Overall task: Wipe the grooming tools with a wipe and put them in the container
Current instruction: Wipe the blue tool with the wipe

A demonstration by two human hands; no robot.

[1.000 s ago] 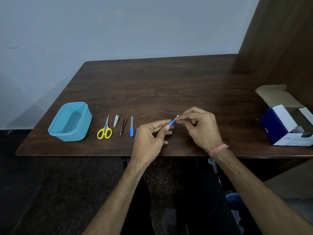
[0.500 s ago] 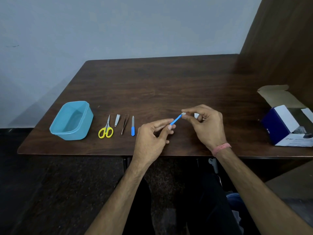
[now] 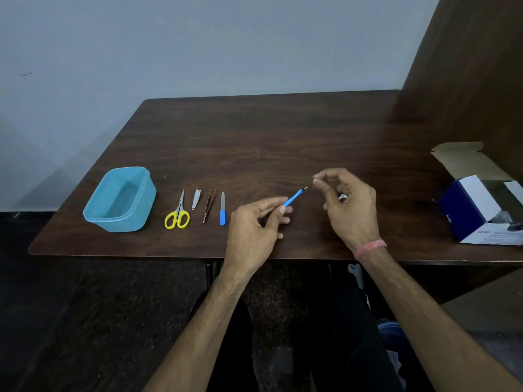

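My left hand (image 3: 252,230) pinches a thin blue-handled tool (image 3: 294,198) by its handle, its metal tip pointing up and right above the table (image 3: 283,142). Just right of that tip, my right hand (image 3: 351,210) hovers apart from it with curled fingers, and a small white wipe (image 3: 342,197) is tucked under them. On the table to the left lie yellow-handled scissors (image 3: 177,215), a nail clipper (image 3: 196,199), tweezers (image 3: 209,206) and a blue-handled nail file (image 3: 223,213) in a row. The light blue container (image 3: 119,224) stands open at the far left.
An open blue and white cardboard box (image 3: 478,210) sits at the table's right edge, next to a brown wooden wall panel (image 3: 467,80). The table's front edge runs just under my wrists.
My right hand slid along the tool to its tip and came off it to the right. The left hand kept its hold on the handle.
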